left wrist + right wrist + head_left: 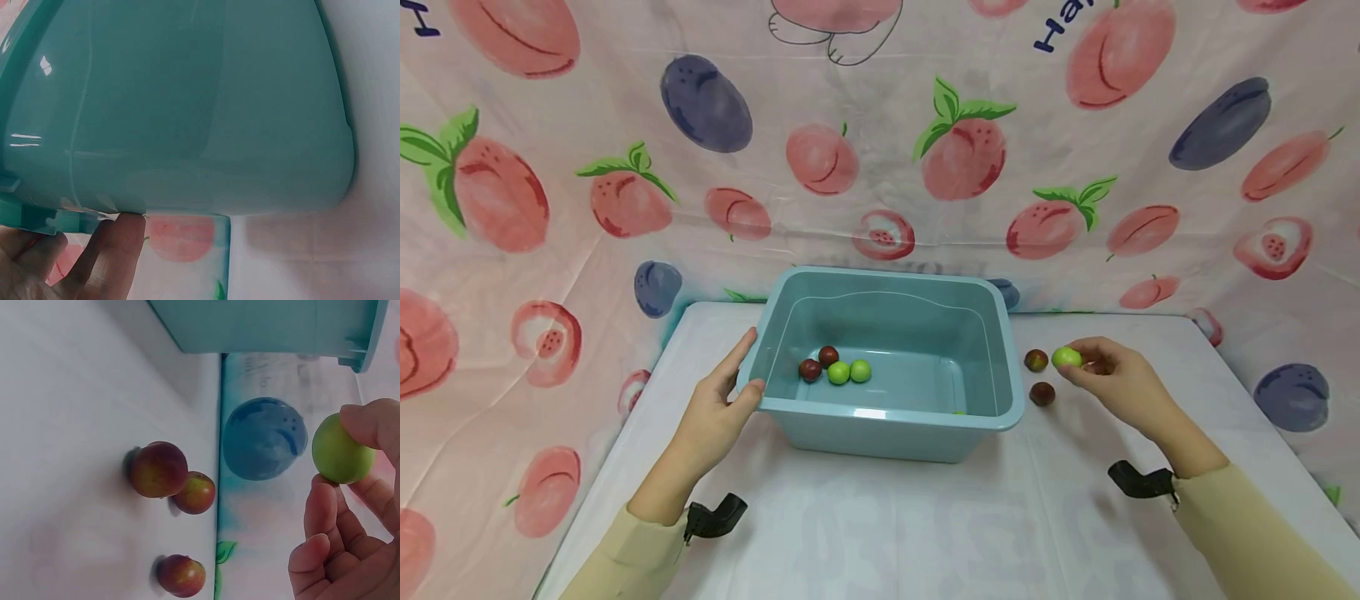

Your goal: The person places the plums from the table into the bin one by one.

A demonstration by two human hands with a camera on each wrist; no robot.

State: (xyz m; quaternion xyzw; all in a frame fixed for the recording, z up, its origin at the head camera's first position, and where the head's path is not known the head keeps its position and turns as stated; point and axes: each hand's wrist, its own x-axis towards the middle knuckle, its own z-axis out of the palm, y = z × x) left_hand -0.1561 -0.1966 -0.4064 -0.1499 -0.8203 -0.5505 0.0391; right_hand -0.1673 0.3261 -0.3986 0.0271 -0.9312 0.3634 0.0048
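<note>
A pale blue plastic bin (887,429) stands on the table. My left hand (718,408) rests against its front left corner, fingers and thumb fairly straight; in the left wrist view the fingertips (130,228) touch beneath the rim. Right of the bin, my right hand (1123,383) pinches a green plum (340,450) above the table. Near it lie dark red plums (1036,360) on the cloth; one (1101,367) is partly hidden behind that hand. Inside the bin are two red plums (810,370) and two green plums (838,372), plus a green sliver at the front wall.
White cloth (880,525) covers the table. A fruit-printed curtain (820,233) hangs right behind the bin and runs along both sides. Black wrist mounts (715,517) stick out from both sleeves. The bin's raised right wall (1000,358) stands between the right hand and the inside.
</note>
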